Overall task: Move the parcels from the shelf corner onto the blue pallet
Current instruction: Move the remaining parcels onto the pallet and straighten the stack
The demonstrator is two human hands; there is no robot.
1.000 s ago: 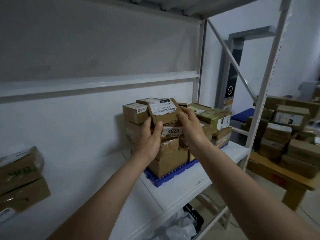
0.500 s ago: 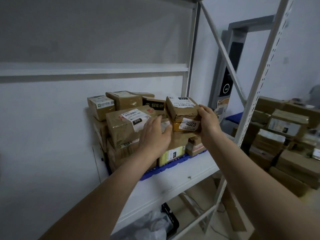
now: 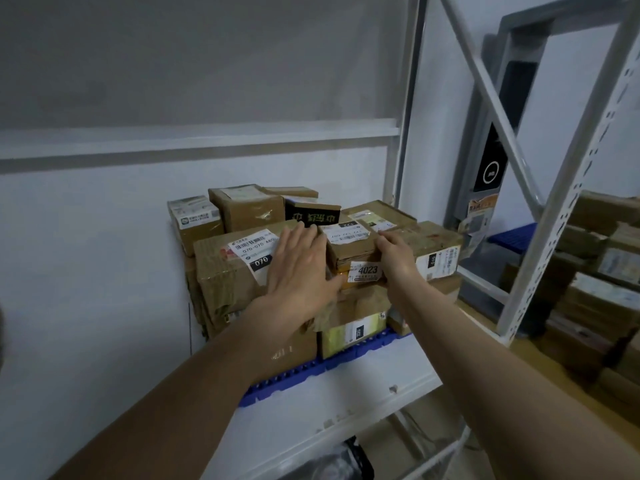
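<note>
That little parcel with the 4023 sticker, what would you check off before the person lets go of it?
1. The 4023 parcel sits on the stack, boxes under it: ok.
2. It lies level: cannot tell, its top looks slightly tilted.
3. The stack stands on the blue pallet: ok.
4. Right hand has hold of the parcel's right edge, fingers curled over it: ok.
5. Left hand lies flat, fingers straight, against the parcel's left side and the 070 box: ok.
6. The neighbouring boxes leave it enough room to settle: cannot tell, the hands hide the gaps.
</note>
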